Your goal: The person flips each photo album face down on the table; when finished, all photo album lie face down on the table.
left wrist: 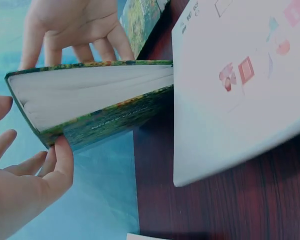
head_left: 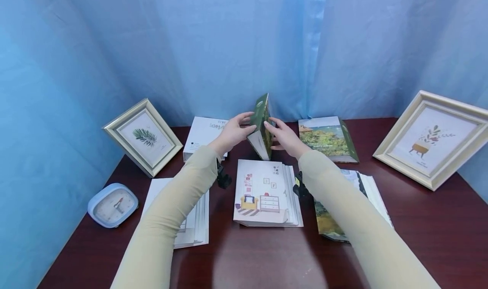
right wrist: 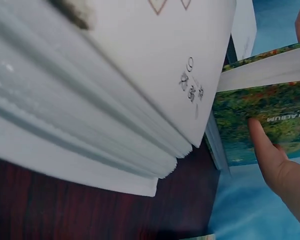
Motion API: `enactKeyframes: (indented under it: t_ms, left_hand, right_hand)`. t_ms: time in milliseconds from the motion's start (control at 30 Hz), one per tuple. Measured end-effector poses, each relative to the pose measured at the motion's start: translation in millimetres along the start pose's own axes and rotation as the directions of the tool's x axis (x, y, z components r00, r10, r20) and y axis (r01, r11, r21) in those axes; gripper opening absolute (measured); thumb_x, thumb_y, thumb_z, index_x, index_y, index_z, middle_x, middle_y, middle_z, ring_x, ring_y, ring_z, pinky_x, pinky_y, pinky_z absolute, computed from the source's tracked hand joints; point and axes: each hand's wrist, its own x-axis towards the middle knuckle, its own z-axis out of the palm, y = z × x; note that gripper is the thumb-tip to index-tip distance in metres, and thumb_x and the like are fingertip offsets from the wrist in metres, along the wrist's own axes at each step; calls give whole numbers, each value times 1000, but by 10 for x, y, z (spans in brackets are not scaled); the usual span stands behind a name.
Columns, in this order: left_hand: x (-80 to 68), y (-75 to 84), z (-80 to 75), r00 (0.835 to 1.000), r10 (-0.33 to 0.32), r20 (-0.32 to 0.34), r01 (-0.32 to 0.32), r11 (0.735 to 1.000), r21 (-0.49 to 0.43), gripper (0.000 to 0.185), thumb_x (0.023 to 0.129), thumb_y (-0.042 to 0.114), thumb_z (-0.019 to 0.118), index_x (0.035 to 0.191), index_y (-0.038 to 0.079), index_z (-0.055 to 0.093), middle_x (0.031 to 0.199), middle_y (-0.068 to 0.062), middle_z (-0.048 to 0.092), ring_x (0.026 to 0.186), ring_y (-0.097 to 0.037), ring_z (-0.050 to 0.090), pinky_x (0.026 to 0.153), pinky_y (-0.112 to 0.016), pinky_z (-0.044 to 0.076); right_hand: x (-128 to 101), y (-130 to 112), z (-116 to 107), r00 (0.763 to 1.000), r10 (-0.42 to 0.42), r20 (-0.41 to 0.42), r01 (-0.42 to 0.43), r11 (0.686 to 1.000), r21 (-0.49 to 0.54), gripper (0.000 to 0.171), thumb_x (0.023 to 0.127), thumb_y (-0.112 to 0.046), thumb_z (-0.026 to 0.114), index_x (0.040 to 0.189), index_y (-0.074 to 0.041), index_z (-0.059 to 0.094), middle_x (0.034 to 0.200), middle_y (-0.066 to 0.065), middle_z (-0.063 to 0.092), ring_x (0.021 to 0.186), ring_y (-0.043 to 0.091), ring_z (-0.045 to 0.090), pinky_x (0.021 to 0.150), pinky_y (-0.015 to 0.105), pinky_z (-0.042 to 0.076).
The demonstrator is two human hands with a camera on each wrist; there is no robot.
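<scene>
A green photo album (head_left: 261,126) stands tilted on its lower edge at the back middle of the dark wooden table (head_left: 419,238), held between both hands. My left hand (head_left: 238,130) grips its left cover, with the thumb (left wrist: 62,162) on the cover and the fingers over the top. On the right cover lies my right hand (head_left: 281,137), with one finger (right wrist: 267,155) pressed on the printed title. The album (left wrist: 100,100) shows white page edges in the left wrist view. Just in front lies a white stack of books (head_left: 267,193) with a room drawing.
At the back lie a white book (head_left: 203,136) and a landscape-cover book (head_left: 328,138). More stacks lie at the left (head_left: 198,221) and right (head_left: 343,204). Picture frames lean at the far left (head_left: 142,136) and far right (head_left: 432,138). A pale blue clock (head_left: 113,205) is at the left.
</scene>
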Motion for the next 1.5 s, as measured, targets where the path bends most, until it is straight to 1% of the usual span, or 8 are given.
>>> enactKeyframes:
  t_ms: [133,300,433,667,1067,1233,1400,1500]
  left_hand:
    - [5,9,37,1000,11,14,-11,1000,-23,52,97,18,54,146,18,37,151,-11,33,133,-27,42,102,-43,44]
    - [30,-1,86,1000,18,14,-17,994,-105,50,97,16,54,145,15,39,149,-13,35,134,-27,41,104,-44,42]
    - [39,9,127,1000,15,15,-13,989,-148,48,97,14,53,144,14,40,148,-13,38,133,-26,42,103,-43,43]
    - [43,-3,198,998,16,54,-6,983,-181,46,99,15,50,144,13,39,149,-12,37,132,-26,43,101,-44,45]
    - [20,-100,299,994,11,106,9,983,-185,48,99,18,51,145,16,37,150,-12,36,130,-28,46,97,-46,48]
    - [21,-143,319,990,20,143,12,976,-218,50,99,21,49,147,19,35,151,-10,34,133,-27,43,98,-49,46]
    - [62,-190,339,981,79,178,-32,966,-255,51,100,21,47,148,19,32,152,-10,33,133,-28,42,97,-49,47]
    - [76,-219,350,976,95,194,-43,965,-257,51,101,22,45,150,20,29,153,-9,30,135,-28,40,98,-49,46]
  right_hand:
    - [-13,-30,-27,1000,-5,-4,5,1000,-7,71,97,-48,45,154,-22,11,156,15,18,137,40,32,103,53,40]
    - [-41,-60,-82,1000,-20,-11,20,1000,-4,75,96,-47,48,154,-18,10,155,16,19,135,39,35,101,53,42]
    - [-50,-82,-113,999,-30,-15,29,999,-22,76,95,-46,50,154,-19,10,155,15,22,133,37,38,100,51,44]
    - [-78,-51,-201,999,-35,-17,35,998,-53,77,95,-44,52,154,-21,8,150,18,30,129,36,43,99,51,45]
    - [-133,54,-321,999,-50,15,51,998,-47,74,97,-38,52,154,-27,6,150,22,24,131,38,40,95,51,47]
    - [-158,77,-331,999,-32,18,32,999,-5,74,97,-39,51,154,-27,6,151,22,22,133,38,38,96,50,47]
    - [-187,54,-339,1000,-8,11,7,998,69,70,99,-35,48,154,-27,5,150,20,27,131,38,42,97,49,47]
    - [-210,40,-349,1000,-1,23,-1,994,110,68,101,-32,45,154,-27,3,149,20,31,131,38,42,99,49,45]
